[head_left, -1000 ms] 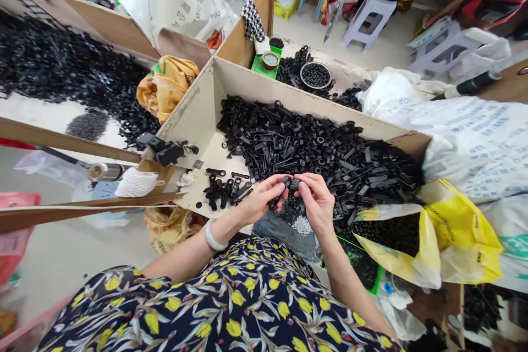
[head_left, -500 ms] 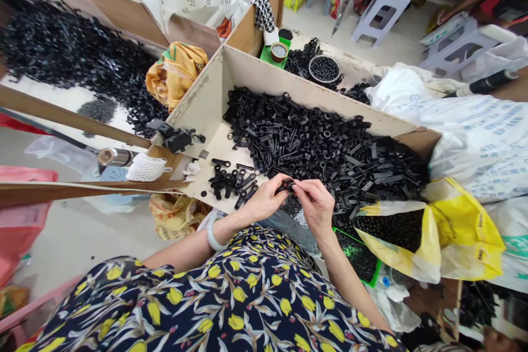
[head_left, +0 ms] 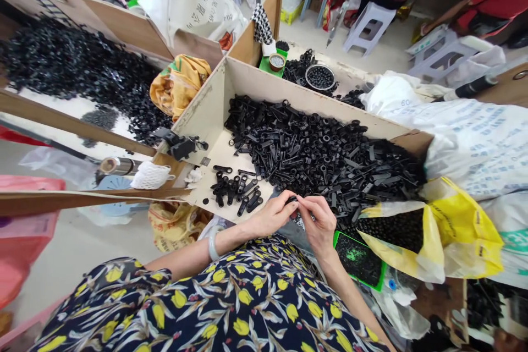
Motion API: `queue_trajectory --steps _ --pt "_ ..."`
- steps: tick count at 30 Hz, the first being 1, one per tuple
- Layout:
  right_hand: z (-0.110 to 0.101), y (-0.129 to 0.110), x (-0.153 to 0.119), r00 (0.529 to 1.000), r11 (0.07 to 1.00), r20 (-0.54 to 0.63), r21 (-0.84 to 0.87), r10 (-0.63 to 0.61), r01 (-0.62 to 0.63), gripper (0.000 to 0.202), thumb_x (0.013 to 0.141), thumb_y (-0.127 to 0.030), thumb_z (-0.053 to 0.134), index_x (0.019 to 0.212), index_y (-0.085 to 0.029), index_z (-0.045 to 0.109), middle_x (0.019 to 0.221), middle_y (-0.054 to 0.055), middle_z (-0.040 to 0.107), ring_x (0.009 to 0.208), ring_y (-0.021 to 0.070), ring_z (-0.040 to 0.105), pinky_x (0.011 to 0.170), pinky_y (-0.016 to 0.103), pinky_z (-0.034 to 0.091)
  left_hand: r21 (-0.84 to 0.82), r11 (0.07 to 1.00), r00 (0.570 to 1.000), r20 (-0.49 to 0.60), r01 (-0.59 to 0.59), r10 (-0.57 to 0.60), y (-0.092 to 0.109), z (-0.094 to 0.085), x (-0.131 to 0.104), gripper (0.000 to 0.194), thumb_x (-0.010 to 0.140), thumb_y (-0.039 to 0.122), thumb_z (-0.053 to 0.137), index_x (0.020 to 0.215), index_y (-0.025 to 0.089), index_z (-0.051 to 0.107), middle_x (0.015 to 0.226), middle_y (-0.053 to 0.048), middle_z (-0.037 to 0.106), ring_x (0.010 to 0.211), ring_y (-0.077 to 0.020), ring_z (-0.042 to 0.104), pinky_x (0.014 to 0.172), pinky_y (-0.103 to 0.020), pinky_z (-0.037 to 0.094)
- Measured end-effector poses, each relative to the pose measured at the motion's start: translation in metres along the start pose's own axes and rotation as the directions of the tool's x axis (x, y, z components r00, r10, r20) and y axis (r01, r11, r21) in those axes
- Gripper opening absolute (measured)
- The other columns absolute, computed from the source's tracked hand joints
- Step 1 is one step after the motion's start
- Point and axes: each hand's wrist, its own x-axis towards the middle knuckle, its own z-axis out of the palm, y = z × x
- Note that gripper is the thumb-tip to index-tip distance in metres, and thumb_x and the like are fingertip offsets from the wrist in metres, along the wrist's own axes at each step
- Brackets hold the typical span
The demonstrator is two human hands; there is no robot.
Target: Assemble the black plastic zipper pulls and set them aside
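Both hands are close together at the near edge of a pale, board-walled bin (head_left: pixel 268 80). The left hand (head_left: pixel 270 215), its wrist encircled by a smooth white bangle (head_left: pixel 213 246), pinches a small black plastic piece (head_left: pixel 292 199) between its fingertips. The right hand (head_left: pixel 320 223) meets it from the other side, thumb and forefinger closed on the same piece; the fingers hide most of its shape.

Beyond the 2 hands, a broad heap of loose black plastic parts (head_left: pixel 313 148), including rings and flat elongated pieces, fills much of the bin. To the left of the left hand, a small group of elongated black parts with rounded ends (head_left: pixel 231 190) lies on the pale surface, with 1 flat black disc (head_left: pixel 205 201) at its near left side. Near the right forearm is a bright green rectangular tray (head_left: pixel 384 280) holding fine black material. Right of this tray lies a yellow-and-white plastic bag (head_left: pixel 466 236). Behind the bin's far wall, a round metal bowl (head_left: pixel 320 89) contains small black balls.
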Motion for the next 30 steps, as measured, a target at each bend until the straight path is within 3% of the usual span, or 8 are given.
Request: queue_trajectory --steps 6,10,14,17,20,25,28,30 --pt "0.013 -0.005 -0.024 0.979 0.980 -0.067 0.042 0.195 -0.192 0.017 0.098 -0.032 0.070 0.111 -0.032 0.082 0.099 0.004 0.066 0.086 0.0184 0.065 0.075 0.033 0.057 -0.290 0.953 0.996 0.039 0.088 -0.080 -0.021 0.014 -0.004 0.050 0.098 0.067 0.054 0.114 0.020 0.051 0.075 0.006 0.048 0.053 -0.0075 0.037 0.048 -0.021 0.030" --pt "0.013 -0.008 -0.042 0.972 0.979 -0.134 -0.026 0.195 -0.200 0.019 0.098 -0.030 0.069 0.112 -0.032 0.082 0.097 0.004 0.067 0.085 0.0183 0.064 0.074 0.032 0.055 -0.384 0.914 0.991 0.054 0.131 -0.119 -0.034 0.024 -0.009 0.049 0.098 0.065 0.052 0.117 0.019 0.052 0.077 0.005 0.048 0.051 -0.0065 0.036 0.046 -0.021 0.026" --pt "0.008 -0.010 -0.054 0.968 0.970 -0.124 -0.078 0.220 -0.230 0.016 0.098 -0.032 0.069 0.108 -0.030 0.082 0.097 0.005 0.069 0.085 0.0193 0.065 0.078 0.035 0.055 -0.119 0.990 0.995 0.072 0.075 -0.067 -0.033 0.022 -0.013 0.037 0.106 0.049 0.045 0.122 0.018 0.057 0.080 0.003 0.056 0.058 -0.0090 0.046 0.055 -0.023 0.037" --pt "0.010 -0.014 -0.058 0.930 0.940 -0.148 0.093 0.338 -0.327 0.019 0.097 -0.034 0.071 0.112 -0.027 0.079 0.100 0.005 0.067 0.086 0.0187 0.064 0.076 0.033 0.055 0.095 0.994 0.994 0.099 -0.051 0.042 -0.027 0.016 -0.016 0.032 0.107 0.041 0.044 0.126 0.019 0.057 0.097 -0.003 0.067 0.082 -0.0151 0.061 0.077 -0.028 0.050" --pt "0.014 -0.018 -0.061 0.902 0.895 -0.154 0.270 0.403 -0.354 0.025 0.095 -0.036 0.074 0.118 -0.027 0.074 0.097 0.002 0.063 0.084 0.0162 0.062 0.075 0.031 0.054 0.190 0.964 0.980 0.107 -0.184 0.166 -0.025 0.012 -0.021 0.033 0.107 0.039 0.043 0.131 0.018 0.054 0.119 -0.010 0.067 0.107 -0.0212 0.064 0.095 -0.034 0.050" --pt "0.013 -0.022 -0.071 0.909 0.868 -0.027 0.309 0.417 -0.389 0.023 0.096 -0.040 0.072 0.114 -0.026 0.075 0.111 0.006 0.064 0.096 0.0187 0.064 0.081 0.032 0.056 0.231 0.925 0.947 0.190 -0.301 0.261 -0.029 0.011 -0.034 0.032 0.109 0.039 0.036 0.126 0.018 0.052 0.117 -0.012 0.068 0.101 -0.0209 0.066 0.091 -0.033 0.051" --pt "0.018 -0.015 -0.073 0.899 0.832 0.046 0.362 0.435 -0.421 0.024 0.097 -0.041 0.071 0.115 -0.026 0.074 0.104 0.005 0.066 0.095 0.0183 0.065 0.082 0.031 0.057 0.208 0.946 0.962 0.167 -0.249 0.216 -0.035 0.010 -0.038 0.034 0.110 0.043 0.035 0.126 0.018 0.052 0.099 -0.006 0.067 0.084 -0.0177 0.064 0.081 -0.030 0.052" --pt "0.028 -0.003 -0.066 0.893 0.812 0.078 0.389 0.443 -0.436 0.026 0.096 -0.043 0.071 0.115 -0.026 0.074 0.100 0.003 0.067 0.091 0.0176 0.066 0.079 0.030 0.058 0.196 0.964 0.982 0.097 -0.180 0.164 -0.048 0.008 -0.033 0.038 0.111 0.044 0.033 0.132 0.018 0.050 0.086 -0.001 0.064 0.071 -0.0152 0.060 0.071 -0.027 0.050"
